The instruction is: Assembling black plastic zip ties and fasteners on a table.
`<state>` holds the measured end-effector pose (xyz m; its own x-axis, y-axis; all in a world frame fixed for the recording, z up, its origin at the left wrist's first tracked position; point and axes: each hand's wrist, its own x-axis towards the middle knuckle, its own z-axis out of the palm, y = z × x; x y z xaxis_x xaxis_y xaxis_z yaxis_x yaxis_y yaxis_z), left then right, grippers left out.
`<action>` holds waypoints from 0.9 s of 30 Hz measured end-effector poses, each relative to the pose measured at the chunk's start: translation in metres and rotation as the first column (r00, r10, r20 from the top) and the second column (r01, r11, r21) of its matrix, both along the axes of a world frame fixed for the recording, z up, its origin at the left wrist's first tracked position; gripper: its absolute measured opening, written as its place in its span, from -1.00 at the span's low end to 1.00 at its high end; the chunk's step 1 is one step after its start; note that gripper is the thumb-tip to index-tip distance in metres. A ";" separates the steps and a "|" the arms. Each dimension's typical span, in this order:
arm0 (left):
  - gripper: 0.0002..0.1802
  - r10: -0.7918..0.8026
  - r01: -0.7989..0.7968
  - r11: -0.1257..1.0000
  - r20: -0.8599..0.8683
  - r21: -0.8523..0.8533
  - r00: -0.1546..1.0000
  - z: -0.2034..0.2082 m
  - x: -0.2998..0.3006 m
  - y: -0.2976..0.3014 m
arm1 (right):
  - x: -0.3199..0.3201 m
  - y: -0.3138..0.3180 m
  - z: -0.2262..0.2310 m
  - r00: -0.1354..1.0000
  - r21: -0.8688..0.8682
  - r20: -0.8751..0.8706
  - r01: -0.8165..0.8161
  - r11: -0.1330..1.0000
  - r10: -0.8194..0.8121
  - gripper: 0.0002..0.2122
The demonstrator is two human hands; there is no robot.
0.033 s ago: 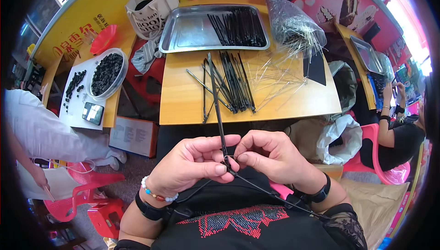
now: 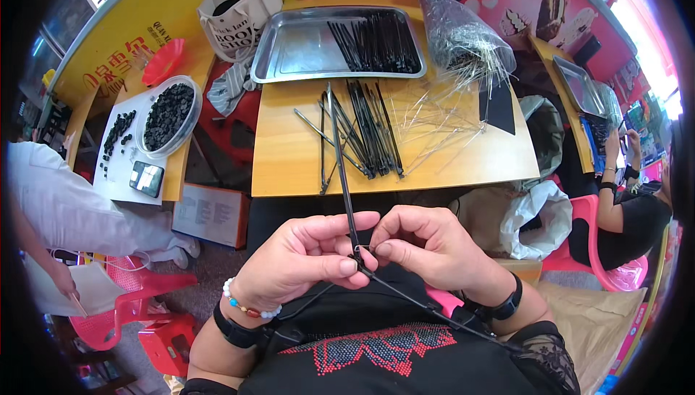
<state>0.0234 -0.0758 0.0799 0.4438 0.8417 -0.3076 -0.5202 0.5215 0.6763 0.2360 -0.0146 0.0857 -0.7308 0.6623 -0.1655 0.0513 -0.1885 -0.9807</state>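
Near my chest, my left hand [image 2: 308, 257] grips a long, thin black rod [image 2: 340, 156] between thumb and fingers. The rod points up and away over the table edge. At its lower end is a small joint, from which a thinner dark strip [image 2: 427, 307] slants down to the right. Close beside it, my right hand [image 2: 431, 247] pinches a fine metal wire [image 2: 364, 247] with thumb and forefinger. That wire meets the rod by the joint; whether it passes through or around cannot be made out.
On the wooden table [image 2: 463, 167] lie loose black rods [image 2: 376, 134] and silver wires [image 2: 441, 124]. Behind them are a metal tray [image 2: 297, 48] of rods and a plastic bag [image 2: 463, 30] of wires. A tub [image 2: 170, 116] of black pieces stands left. People sit on either side.
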 end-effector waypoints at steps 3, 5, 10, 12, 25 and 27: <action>-0.41 0.027 -0.026 0.998 0.028 -0.049 0.999 0.000 -0.001 0.001 | 0.000 0.003 -0.003 1.000 -0.024 -0.011 -0.004 1.000 0.004 -0.95; -0.38 0.026 -0.023 0.998 0.039 -0.055 0.999 0.000 -0.001 0.001 | 0.002 0.003 -0.001 1.000 -0.030 0.003 -0.022 0.999 0.023 -0.94; -0.37 0.014 -0.010 0.998 0.066 -0.062 0.998 0.000 0.000 0.002 | 0.000 0.002 -0.003 0.998 -0.083 -0.061 0.022 0.996 -0.027 -0.93; -0.36 0.016 -0.011 0.998 0.073 -0.063 0.997 -0.001 0.001 0.002 | -0.002 0.002 -0.003 0.998 -0.067 -0.060 0.028 0.997 -0.032 -0.92; -0.36 0.009 -0.005 0.998 0.065 -0.065 0.998 0.000 0.001 0.003 | 0.000 0.001 -0.005 0.997 -0.073 -0.069 0.039 0.997 -0.044 -0.94; -0.36 0.010 -0.007 0.998 0.051 -0.060 0.999 0.001 0.002 0.002 | 0.000 0.001 -0.006 0.998 -0.094 -0.057 0.035 0.995 -0.041 -0.93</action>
